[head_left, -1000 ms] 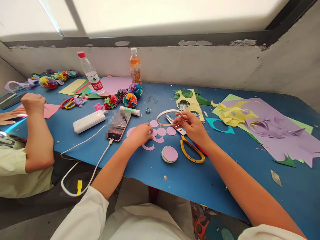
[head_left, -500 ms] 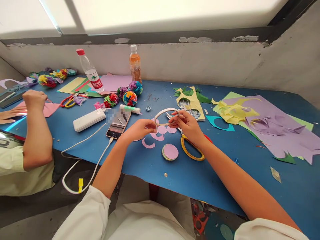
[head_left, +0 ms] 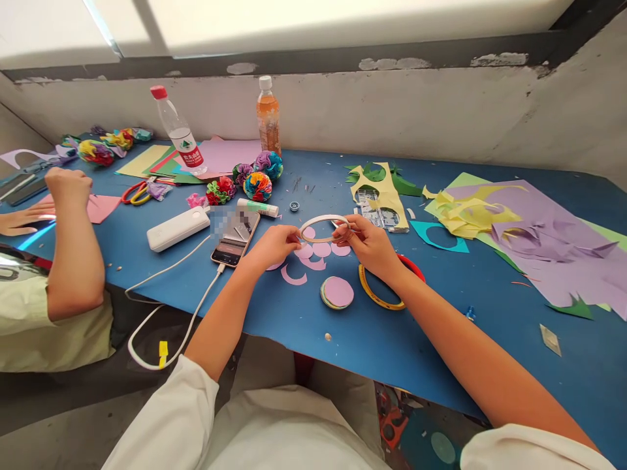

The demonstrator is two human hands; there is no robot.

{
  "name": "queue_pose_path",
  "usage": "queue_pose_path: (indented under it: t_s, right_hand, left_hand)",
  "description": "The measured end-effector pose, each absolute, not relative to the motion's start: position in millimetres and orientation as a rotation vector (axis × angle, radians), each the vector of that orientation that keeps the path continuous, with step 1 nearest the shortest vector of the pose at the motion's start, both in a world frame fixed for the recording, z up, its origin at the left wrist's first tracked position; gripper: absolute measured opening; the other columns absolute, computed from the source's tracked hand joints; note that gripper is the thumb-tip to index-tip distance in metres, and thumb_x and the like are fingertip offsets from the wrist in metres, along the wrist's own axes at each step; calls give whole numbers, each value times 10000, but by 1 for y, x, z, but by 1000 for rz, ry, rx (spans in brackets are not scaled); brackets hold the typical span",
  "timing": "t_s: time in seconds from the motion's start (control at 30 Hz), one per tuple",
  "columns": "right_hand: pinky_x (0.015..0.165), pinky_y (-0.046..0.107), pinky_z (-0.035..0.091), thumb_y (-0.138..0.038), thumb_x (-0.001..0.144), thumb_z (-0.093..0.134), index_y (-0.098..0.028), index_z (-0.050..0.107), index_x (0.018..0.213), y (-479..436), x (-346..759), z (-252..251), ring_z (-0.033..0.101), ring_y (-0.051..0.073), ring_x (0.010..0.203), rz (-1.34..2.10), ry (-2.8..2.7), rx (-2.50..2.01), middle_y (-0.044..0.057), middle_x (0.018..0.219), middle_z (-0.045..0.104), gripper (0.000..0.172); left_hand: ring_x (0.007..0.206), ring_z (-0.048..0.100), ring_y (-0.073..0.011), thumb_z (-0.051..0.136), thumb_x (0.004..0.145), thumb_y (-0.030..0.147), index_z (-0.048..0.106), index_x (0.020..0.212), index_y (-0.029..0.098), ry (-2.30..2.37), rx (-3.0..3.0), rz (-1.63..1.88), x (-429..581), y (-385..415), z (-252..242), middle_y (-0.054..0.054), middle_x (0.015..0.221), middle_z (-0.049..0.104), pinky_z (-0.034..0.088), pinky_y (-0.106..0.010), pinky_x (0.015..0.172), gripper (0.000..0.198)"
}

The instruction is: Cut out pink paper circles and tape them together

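A thin white ring, which looks like a narrow roll of tape (head_left: pixel 313 239), is held above the table between my hands. My right hand (head_left: pixel 371 247) pinches its right side. At its left edge, the closed fingertips of my left hand (head_left: pixel 280 247) grip the rim. Below lie several pink paper circles (head_left: pixel 322 249) and curved pink offcuts (head_left: pixel 294 279). Closer to me is a stack of paper discs (head_left: pixel 337 292) with a pink one on top. Scissors with yellow and red handles (head_left: pixel 382 301) lie under my right hand and wrist, partly hidden.
On the left are a phone (head_left: pixel 237 240) on a cable, a white power bank (head_left: pixel 177 228) and a glue stick (head_left: pixel 258 208). Two bottles, one clear (head_left: pixel 183 140) and one orange (head_left: pixel 268 121), stand behind. Paper scraps (head_left: pixel 533 228) spread right. A co-worker's forearm (head_left: pixel 73 261) rests at far left.
The roll has tipped flatter, and my left fingertips have come up to its left rim. My right hand still pinches the other side. The whole view has shifted slightly.
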State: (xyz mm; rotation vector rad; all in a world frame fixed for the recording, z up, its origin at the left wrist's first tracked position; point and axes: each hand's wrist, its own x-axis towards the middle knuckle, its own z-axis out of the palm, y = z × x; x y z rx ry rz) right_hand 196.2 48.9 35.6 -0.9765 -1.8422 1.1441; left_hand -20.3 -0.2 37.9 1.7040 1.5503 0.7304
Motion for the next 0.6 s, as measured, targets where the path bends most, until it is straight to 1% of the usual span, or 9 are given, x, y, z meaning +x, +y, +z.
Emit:
queue_pose_path:
  t_s: [0.1,0.23,0.43,0.6]
  right_hand:
    - [714,389,591,-649,781,566,-242,576,900,48,197,36,671,186,684,1121,-1868,-979,28,807,664,424]
    - [720,382,592,-656,793,545,-242,575,917,47,198,36,684,197,709,1089,-1901,-982,35,810,669,433]
    - [726,382,594,-676,804,511,-230,570,932,44,198,36,697,205,723,1040,-1953,-990,48,840,694,468]
    - [739,381,589,-652,831,488,-226,565,949,42,198,37,702,209,736,1007,-2001,-993,59,856,708,449]
  left_hand:
    - [861,674,-206,563,766,113,689,876,169,1560,1768,707,-19,3,33,-58,877,733,515,-335,841,177]
    - [874,675,-212,570,774,124,694,899,165,1579,1785,710,-16,5,30,-61,893,736,512,-328,844,181]
    - [844,659,-203,570,796,134,693,905,164,1684,1860,657,-12,1,39,-47,878,729,505,-308,803,167]
    - [830,648,-194,560,804,116,690,914,161,1705,1883,621,-12,2,41,-44,868,726,499,-297,785,177]
